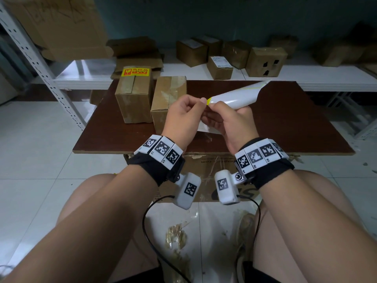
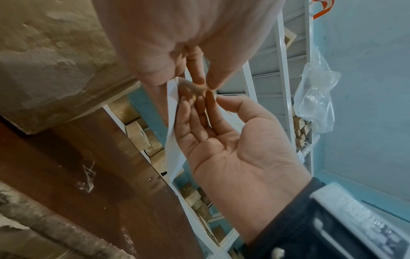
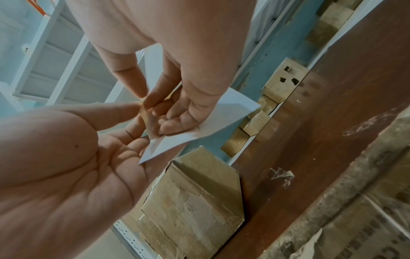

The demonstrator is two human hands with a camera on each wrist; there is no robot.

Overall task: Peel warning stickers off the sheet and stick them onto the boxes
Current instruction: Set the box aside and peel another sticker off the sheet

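Both hands are raised over the brown table [image 1: 275,127] with a curled white sticker sheet [image 1: 236,97] between them. My left hand [image 1: 201,105] pinches a yellow sticker corner [image 1: 208,102] at the sheet's near end. My right hand [image 1: 214,111] grips the sheet from below, thumb on top. The wrist views show the sheet's white back [image 2: 173,133] [image 3: 221,119] between the fingertips. Two taped cardboard boxes stand on the table's left. The left box [image 1: 132,99] carries a yellow-and-red warning sticker [image 1: 135,71] on top. The right box [image 1: 167,99] shows no sticker.
A low white shelf [image 1: 306,78] behind the table holds several small cardboard boxes. A perforated metal rack post [image 1: 40,66] slants at the left. A large carton [image 1: 206,168] sits under the table. Tape scraps [image 1: 177,235] lie on the tiled floor between my knees.
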